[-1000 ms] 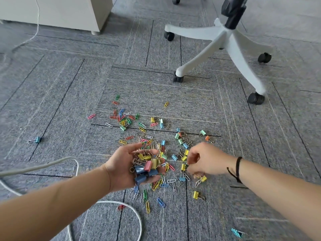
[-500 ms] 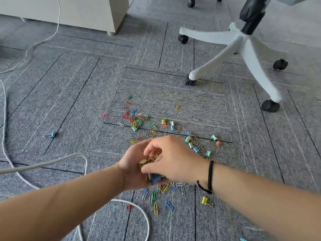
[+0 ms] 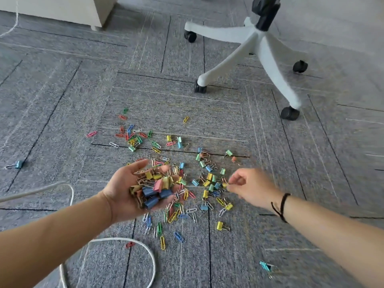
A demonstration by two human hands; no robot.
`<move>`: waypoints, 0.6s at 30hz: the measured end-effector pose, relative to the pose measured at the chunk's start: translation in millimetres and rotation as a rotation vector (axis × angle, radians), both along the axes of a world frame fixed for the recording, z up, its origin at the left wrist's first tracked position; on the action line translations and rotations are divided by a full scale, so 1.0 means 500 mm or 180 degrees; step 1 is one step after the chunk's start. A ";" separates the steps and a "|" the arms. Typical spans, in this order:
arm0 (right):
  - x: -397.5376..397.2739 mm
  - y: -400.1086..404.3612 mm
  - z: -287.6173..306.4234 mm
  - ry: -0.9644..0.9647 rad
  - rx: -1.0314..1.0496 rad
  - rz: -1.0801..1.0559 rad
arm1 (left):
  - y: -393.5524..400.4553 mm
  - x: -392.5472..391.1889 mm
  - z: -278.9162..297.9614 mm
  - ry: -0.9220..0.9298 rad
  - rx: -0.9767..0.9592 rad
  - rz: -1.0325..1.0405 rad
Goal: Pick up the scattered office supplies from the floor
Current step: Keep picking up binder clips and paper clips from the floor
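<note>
My left hand (image 3: 122,190) is palm up and cupped, holding a pile of binder clips (image 3: 155,188) in blue, pink and yellow. My right hand (image 3: 253,188) reaches left over the carpet, its thumb and forefinger pinching at a yellow binder clip (image 3: 225,185) in a cluster of binder clips (image 3: 209,179); motion blur hides the exact grip. Coloured paper clips (image 3: 133,138) lie scattered farther back and also just below my left hand. Lone binder clips sit far left (image 3: 18,164), near front (image 3: 220,225) and lower right (image 3: 265,266).
A white office chair base (image 3: 255,38) with black casters (image 3: 289,113) stands at the back right. A white cable (image 3: 153,265) loops over the grey carpet under my left forearm. A pale cabinet (image 3: 62,7) is at the top left.
My right hand, which was over my left palm half a second ago, has moved back right to the clips on the floor. My left hand stays cupped with its pile.
</note>
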State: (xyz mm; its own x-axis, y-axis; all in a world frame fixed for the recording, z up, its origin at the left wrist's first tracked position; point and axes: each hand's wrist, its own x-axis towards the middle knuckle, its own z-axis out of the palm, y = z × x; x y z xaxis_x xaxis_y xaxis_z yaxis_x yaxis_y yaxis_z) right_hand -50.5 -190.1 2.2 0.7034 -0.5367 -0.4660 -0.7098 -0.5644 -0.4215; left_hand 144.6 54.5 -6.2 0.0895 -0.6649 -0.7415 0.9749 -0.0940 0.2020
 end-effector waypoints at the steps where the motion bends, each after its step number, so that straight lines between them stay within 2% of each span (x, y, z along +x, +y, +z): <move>1: -0.027 -0.004 -0.014 0.0044 0.0071 -0.0056 | -0.004 -0.004 0.002 -0.0006 -0.0005 -0.0010; 5: -0.095 0.023 -0.061 0.0083 0.0232 -0.0097 | -0.023 -0.027 0.011 -0.0076 0.0003 -0.0120; 13: -0.070 0.041 -0.098 0.0006 -0.0215 0.0282 | -0.016 -0.036 0.015 -0.0137 -0.0033 -0.0264; 18: -0.087 0.034 -0.080 -0.0176 0.0050 0.0071 | -0.009 -0.030 0.012 -0.0202 -0.0014 -0.0277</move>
